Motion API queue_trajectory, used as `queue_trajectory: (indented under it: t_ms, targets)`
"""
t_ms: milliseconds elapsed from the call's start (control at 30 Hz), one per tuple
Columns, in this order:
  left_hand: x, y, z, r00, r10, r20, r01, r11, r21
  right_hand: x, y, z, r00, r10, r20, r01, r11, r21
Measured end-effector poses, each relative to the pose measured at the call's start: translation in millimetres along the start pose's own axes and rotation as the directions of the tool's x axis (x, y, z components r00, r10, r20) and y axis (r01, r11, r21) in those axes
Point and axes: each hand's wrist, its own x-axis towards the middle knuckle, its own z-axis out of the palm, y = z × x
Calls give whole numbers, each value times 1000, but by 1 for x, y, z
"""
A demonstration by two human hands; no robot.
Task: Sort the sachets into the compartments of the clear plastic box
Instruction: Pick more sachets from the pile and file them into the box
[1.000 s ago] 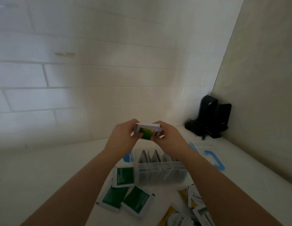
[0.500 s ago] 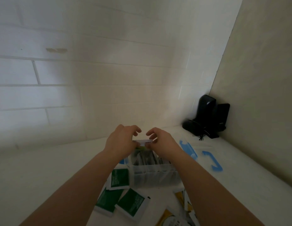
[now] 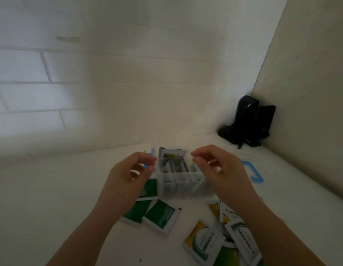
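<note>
White tiled wall (image 3: pixel 109 96) rose behind a pale bench (image 3: pixel 51 189), with a beige side panel (image 3: pixel 310 93) closing the corner at the right. On the bench stood the clear plastic box (image 3: pixel 181 186), its thin dividers visible through the near wall and sachets standing on edge inside; one white sachet with a green and yellow print (image 3: pixel 173 154) stuck up above the rim at the back. The left hand (image 3: pixel 131 170) and right hand (image 3: pixel 217 166) hovered on either side of the box, fingers loosely curled and holding nothing. Three green sachets (image 3: pixel 161 215) lay flat near the box, toward the left forearm. A loose pile of yellow and white sachets (image 3: pixel 205 240) lay to the right, overlapping too much to count. Two blue clips (image 3: pixel 254 172) showed, one behind each hand. A black device (image 3: pixel 247 121) sat in the far corner.
</note>
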Motion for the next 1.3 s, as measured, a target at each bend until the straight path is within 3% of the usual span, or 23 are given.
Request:
queue_trajectory:
  t_ms: [100, 167, 233, 333, 467, 600, 700, 800, 933, 1067, 1200, 1300]
  targets:
    - [-40, -1, 2, 979, -28, 202, 24, 1000, 20, -47, 11, -12, 981, 5, 196, 21, 991, -129]
    - [-59, -2, 10, 958, -6, 288, -17, 997, 77, -69, 25, -16, 962, 45, 268, 48, 942, -331]
    - [-70, 0, 23, 933, 31, 360, -80, 989, 123, -83, 43, -20, 976, 5, 217, 91, 900, -427]
    - [-73, 17, 42, 896, 54, 441, -138, 978, 159, -90, 52, -31, 990, 133, 51, -105, 922, -373]
    - [-63, 35, 69, 889, 80, 452, -181, 966, 184, -100, 65, -45, 951, 308, -41, -307, 915, -263]
    - [-50, 38, 97, 903, 99, 417, -189, 965, 181, -103, 68, -43, 882, 466, 68, -443, 871, -212]
    - [-48, 29, 111, 925, 46, 377, -106, 985, 139, -104, 67, -31, 875, 437, 210, -361, 877, -317]
    - [-50, 19, 116, 906, -30, 423, -18, 994, 110, -100, 68, -19, 902, 376, 212, -292, 893, -343]
    - [-50, 22, 118, 918, -69, 389, 67, 998, 19, -98, 64, -12, 934, 343, 98, -330, 935, -130]
    - [-51, 30, 117, 922, -113, 370, 157, 983, -90, -98, 60, -11, 916, 401, 21, -398, 899, 181]
    - [-51, 35, 113, 934, -116, 338, 174, 974, -148, -94, 54, -12, 840, 540, -44, -414, 692, 592]
    - [-52, 37, 110, 916, -151, 371, 226, 960, -167, -92, 52, -13, 797, 603, -28, -445, 618, 648]
